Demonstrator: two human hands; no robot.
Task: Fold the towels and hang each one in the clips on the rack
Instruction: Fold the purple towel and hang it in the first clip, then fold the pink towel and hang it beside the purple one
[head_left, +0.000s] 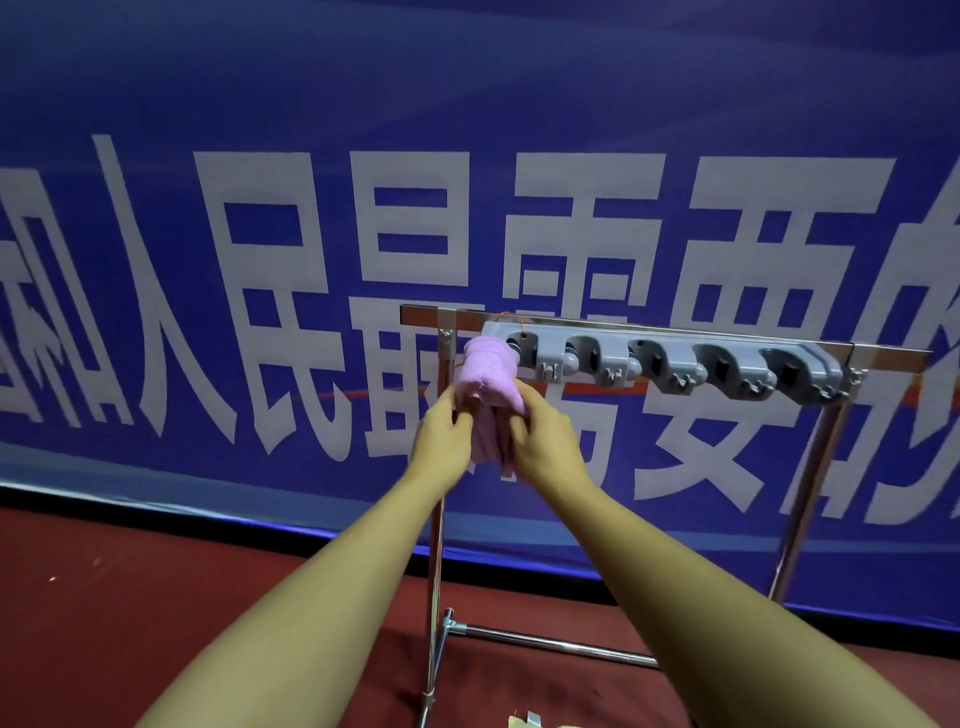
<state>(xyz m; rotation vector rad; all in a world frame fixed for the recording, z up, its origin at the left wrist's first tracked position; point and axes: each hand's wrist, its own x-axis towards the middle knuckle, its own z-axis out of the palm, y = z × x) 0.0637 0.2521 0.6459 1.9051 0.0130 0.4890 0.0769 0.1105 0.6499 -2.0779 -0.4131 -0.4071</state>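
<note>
Blue banner (467, 104) hangs behind the rack (670, 332). At the rack's leftmost clip the pink towel (488, 379) bulges, soft and light, likely to slip; left hand (444, 441) and right hand (545, 441) both pinch its hanging folds just below.

A dark red carpeted floor (156, 597) carries everything here. On it stands a chrome metal rack (435, 545), its thin upright posts joined low down by a horizontal bar just above the floor. Across the rack's top rail sits a grey clip strip (670, 358) with a row of rounded clips. A pink towel (488, 379) is lodged at the strip's leftmost clip. A blue banner (467, 130) meets the floor behind.
</note>
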